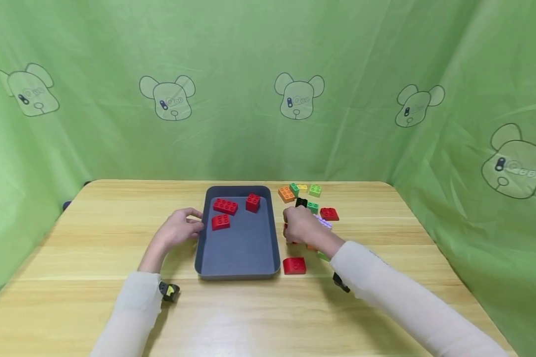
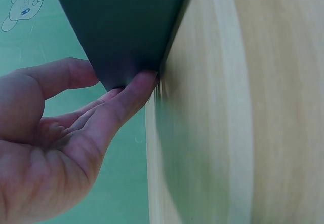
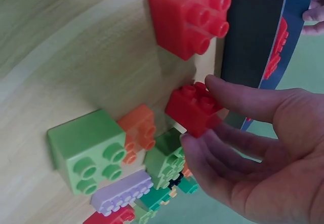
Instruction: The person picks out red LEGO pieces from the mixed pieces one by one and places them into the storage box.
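My left hand is at the left side of a dark grey tray, its fingertips touching the outer wall in the left wrist view. Thumb and fingers of my right hand pinch a small red building brick just right of the tray. In the head view the right hand hides most of that brick. Inside the tray lie a long red brick, a square red brick and a red brick with a sloped end.
A rounded red brick lies near the tray's front right corner. Beyond the right hand are an orange brick, a light green brick, a lilac brick and another red brick. Green cloth hangs behind the wooden table.
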The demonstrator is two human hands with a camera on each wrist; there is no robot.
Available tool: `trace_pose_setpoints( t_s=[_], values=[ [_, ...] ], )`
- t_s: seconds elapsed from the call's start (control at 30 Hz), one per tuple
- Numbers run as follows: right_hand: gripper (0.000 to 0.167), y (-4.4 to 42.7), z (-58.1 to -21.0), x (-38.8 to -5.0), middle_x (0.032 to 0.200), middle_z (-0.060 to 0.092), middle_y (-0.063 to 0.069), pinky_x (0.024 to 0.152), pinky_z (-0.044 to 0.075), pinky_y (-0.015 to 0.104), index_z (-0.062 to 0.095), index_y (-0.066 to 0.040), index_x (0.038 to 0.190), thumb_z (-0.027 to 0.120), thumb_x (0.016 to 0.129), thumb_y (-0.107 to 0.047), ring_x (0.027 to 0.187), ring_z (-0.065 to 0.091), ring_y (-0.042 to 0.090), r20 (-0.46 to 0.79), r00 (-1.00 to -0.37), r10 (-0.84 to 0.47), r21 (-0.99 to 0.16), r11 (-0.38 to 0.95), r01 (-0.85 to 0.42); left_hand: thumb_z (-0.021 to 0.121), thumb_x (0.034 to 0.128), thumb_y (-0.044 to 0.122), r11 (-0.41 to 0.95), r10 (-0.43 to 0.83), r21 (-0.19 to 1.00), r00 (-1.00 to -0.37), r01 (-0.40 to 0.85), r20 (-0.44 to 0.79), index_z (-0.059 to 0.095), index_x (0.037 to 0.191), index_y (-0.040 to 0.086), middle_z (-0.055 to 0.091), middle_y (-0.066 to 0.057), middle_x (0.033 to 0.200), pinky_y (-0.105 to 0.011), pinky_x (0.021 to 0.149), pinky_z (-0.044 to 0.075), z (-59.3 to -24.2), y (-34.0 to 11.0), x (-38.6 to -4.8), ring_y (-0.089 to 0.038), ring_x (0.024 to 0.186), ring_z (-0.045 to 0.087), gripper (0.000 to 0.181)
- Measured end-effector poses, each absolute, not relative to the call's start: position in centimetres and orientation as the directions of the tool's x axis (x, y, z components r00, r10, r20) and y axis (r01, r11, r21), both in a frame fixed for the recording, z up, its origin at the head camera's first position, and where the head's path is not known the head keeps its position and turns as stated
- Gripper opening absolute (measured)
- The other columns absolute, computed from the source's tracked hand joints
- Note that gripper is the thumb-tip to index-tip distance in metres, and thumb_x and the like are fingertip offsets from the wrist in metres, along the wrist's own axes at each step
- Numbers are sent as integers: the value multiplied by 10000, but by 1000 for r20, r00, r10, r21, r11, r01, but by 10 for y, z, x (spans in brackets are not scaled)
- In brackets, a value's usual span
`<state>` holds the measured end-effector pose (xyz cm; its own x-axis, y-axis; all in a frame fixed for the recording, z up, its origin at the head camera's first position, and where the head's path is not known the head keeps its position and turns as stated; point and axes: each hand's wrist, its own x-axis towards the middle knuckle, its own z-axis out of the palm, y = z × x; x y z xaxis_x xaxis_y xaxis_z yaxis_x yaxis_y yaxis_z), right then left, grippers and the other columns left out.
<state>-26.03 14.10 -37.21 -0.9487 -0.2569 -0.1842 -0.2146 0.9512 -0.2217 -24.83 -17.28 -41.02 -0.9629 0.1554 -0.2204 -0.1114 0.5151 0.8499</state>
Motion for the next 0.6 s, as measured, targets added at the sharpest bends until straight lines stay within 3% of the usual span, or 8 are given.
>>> trace_pose_setpoints(
  t_s=[0.3, 0.5, 0.6],
  values=[
    [149, 142, -374, -261, 763, 638, 77, 564, 494, 259, 652, -48, 842, 736, 742, 23, 708, 586, 217, -168, -947, -274, -245, 942, -229, 578, 993, 96, 506, 156, 855, -963, -113, -220, 506, 1384, -61, 613, -319, 1333, -454, 1010, 561, -410, -173, -249, -367, 1104, 708, 427],
    [171, 141, -373, -263, 808, 641, 107, 603, 518, 285, 633, -22, 891, 759, 776, -31, 741, 595, 233, -166, -955, -244, -265, 944, -195, 580, 995, 91, 507, 156, 854, -962, -116, -223, 505, 1384, -64, 605, -327, 1338, -459, 1008, 562, -411, -173, -248, -382, 1109, 704, 425],
    [225, 141, -372, -264, 937, 693, 145, 702, 568, 330, 664, 11, 1020, 735, 822, -68, 828, 621, 249, -172, -957, -235, -273, 945, -183, 581, 995, 95, 510, 155, 852, -962, -117, -225, 507, 1383, -61, 605, -325, 1340, -463, 1013, 559, -411, -173, -248, -382, 1111, 703, 425]
  ],
)
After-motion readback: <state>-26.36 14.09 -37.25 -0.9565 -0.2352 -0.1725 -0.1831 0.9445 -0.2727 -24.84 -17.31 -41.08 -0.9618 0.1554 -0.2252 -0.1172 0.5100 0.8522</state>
